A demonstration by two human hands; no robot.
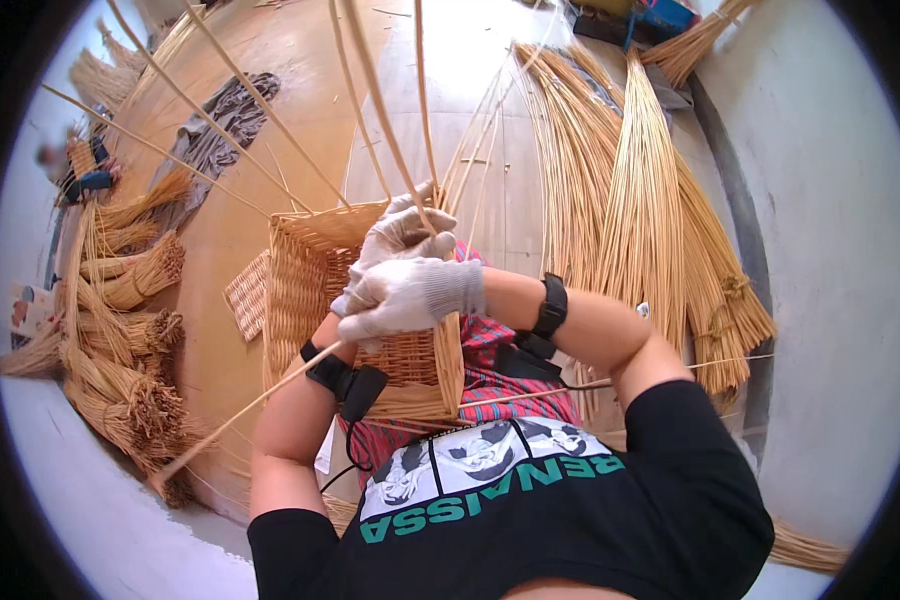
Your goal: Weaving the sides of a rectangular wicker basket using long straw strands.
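A rectangular wicker basket (295, 300) rests tilted at my lap, its woven walls around a hollow inside. Long upright rods (382, 100) rise and fan out from its far rim. My left hand (400, 232), in a whitish knit glove, reaches over the basket to the far right corner, its fingers closed around the base of an upright rod. Crossing over my left wrist, my gloved right hand (402, 292) is closed on a thin wicker rod (245, 410) that sticks out toward the lower left. Its fingertips are partly hidden.
Large bundles of long rods (610, 210) lie on the floor at the right. Bundled wicker (130, 370) is piled along the left wall. A woven panel (248, 295) lies beside the basket. Grey cloth (220, 135) is on the floor farther off, and another person (85, 170) sits at far left.
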